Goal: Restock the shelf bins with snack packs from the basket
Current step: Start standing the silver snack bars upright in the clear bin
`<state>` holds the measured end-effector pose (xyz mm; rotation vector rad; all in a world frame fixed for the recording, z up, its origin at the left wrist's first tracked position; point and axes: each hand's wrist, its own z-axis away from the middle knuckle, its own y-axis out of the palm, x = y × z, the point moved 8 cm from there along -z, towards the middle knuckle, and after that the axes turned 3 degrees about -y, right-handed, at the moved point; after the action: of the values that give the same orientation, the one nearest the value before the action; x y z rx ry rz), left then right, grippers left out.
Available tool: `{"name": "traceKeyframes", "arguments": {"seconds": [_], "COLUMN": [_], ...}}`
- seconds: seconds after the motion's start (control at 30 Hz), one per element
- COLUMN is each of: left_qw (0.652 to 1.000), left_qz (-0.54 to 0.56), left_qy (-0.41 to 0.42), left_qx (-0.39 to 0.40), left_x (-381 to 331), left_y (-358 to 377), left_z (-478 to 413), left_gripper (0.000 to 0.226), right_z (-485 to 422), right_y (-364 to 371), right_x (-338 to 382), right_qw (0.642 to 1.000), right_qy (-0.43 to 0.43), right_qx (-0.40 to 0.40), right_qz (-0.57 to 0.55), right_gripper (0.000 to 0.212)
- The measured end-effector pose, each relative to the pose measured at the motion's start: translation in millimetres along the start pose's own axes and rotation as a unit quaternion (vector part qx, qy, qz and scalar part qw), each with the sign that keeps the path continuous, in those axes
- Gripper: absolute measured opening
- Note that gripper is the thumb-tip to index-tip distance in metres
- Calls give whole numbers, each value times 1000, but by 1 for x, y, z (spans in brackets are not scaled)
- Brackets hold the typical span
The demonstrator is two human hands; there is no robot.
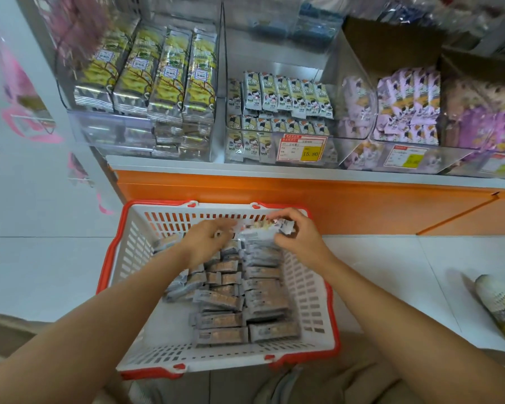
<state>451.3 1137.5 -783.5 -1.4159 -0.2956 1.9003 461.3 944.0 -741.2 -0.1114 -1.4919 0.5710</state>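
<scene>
Shelving (303,196) spans the top of the view, with a white ledge over an orange front edge. Pale tiled floor (41,272) lies below it, with open room on both sides of the basket.

Clear bins (225,83) stand side by side along the ledge. The left one is stacked high with yellow-green packs (146,77). The middle one holds white packs (283,97) in rows toward its front lip, leaving open room behind and above them. Purple packs (405,103) fill the bins to the right.

A white basket (108,263) with a red rim stands on the floor, its far edge just short of the orange front. Grey-and-brown snack packs (225,319) lie in rows along its middle and right side; the basket's left side and near-left corner are bare.

A bag (502,307) lies on the floor, well apart from the basket's right edge.

Both hands are at the basket's far edge. The right hand (299,237) curls round a bundle of packs (263,231) near the far right corner. The left hand (207,240) is at the bundle's other end, its fingers blurred, so I cannot tell whether it grips or only touches.

A red-bordered price tag (302,148) sits on the middle bin's front.
</scene>
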Motion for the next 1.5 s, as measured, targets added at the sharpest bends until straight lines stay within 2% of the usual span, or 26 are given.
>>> {"name": "traceKeyframes", "arguments": {"seconds": [0.07, 0.13, 0.23, 0.37, 0.57, 0.67, 0.7, 0.77, 0.83, 0.93, 1.03, 1.2, 1.5], "left_qw": [981, 958, 933, 922, 943, 943, 932, 884, 841, 827, 819, 791, 751], "left_qz": [186, 281, 358, 383, 306, 198, 128, -34, -152, -279, -330, -336, -315], "left_qy": [-44, -61, -29, 2, 40, 86, 116, 174, 197, 178, 171, 190, 236], "left_qx": [23, 16, 6, -52, -124, -253, -317, -432, -480, -455, -436, -475, -530], "left_x": [-13, -27, -55, -73, -91, -101, -106, -116, -118, -108, -99, -91, -88], "left_y": [2, -2, -12, -30, -59, -89, -102, -124, -138, -151, -153, -155, -155], "left_z": [5, 10, 19, 30, 46, 57, 65, 79, 79, 61, 49, 40, 34], "left_gripper": [42, 43, 45, 33, 31, 28, 24, 28, 43, 61, 65, 64, 67], "right_z": [1, 5, 13, 25, 30, 26, 24, 16, 0, -36, -81, -157, -223], "right_y": [-12, -19, -20, -17, -23, -35, -41, -52, -62, -73, -75, -54, -25], "right_x": [18, 34, 49, 66, 98, 120, 130, 149, 165, 185, 191, 186, 184], "right_qw": [998, 995, 996, 994, 982, 974, 970, 962, 957, 950, 955, 949, 925], "right_qy": [-20, -44, -69, -102, -167, -198, -208, -221, -222, -212, -171, -101, -88], "right_qx": [-39, -55, -42, -26, -60, -96, -113, -146, -180, -220, -224, -205, -192], "right_qz": [-41, -64, -47, -5, 61, 53, 57, 62, 57, 68, 91, 216, 316], "right_gripper": [36, 37, 37, 36, 27, 21, 20, 19, 20, 18, 20, 21, 20]}}
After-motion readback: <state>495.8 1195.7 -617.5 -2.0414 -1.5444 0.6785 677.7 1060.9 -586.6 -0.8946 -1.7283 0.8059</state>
